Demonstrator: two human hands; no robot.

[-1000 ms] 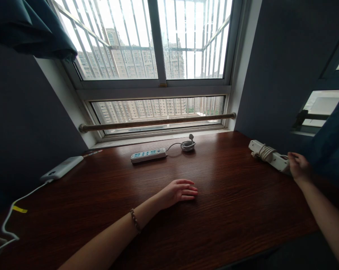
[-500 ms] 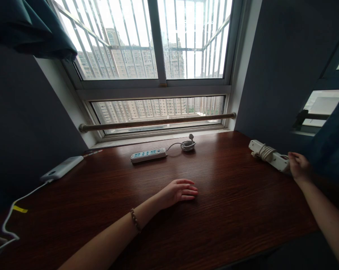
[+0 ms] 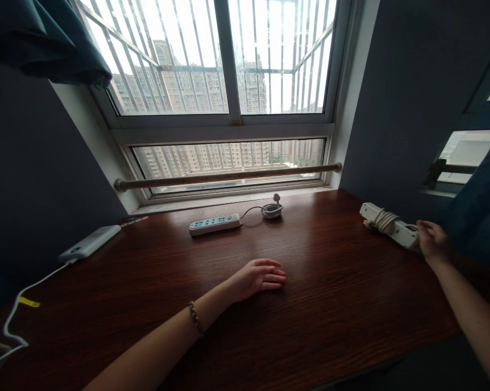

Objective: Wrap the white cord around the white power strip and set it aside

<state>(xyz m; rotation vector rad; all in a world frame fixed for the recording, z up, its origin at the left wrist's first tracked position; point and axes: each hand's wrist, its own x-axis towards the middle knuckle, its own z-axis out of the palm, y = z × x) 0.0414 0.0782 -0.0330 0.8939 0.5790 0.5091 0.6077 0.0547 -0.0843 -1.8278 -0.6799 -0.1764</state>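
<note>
My left hand (image 3: 261, 278) rests on the dark wooden table (image 3: 330, 320), its fingers stretched out and holding nothing. At the right edge of the table, my right hand (image 3: 434, 241) grips the near end of a white power strip (image 3: 405, 234) that has its pale cord (image 3: 385, 221) wound around it. Part of that hand's grip is hidden behind its own fingers. Beyond my left hand lies a second power strip (image 3: 215, 224) with blue-green sockets, its grey cable (image 3: 272, 210) coiled beside it and the plug (image 3: 276, 198) standing up from the coil.
On the left lies a white box-shaped device (image 3: 90, 243) with a white cable (image 3: 39, 283) that bears a yellow tag (image 3: 29, 302). A rail (image 3: 228, 177) crosses in front of the barred window. Blue curtains (image 3: 45, 41) hang at both sides.
</note>
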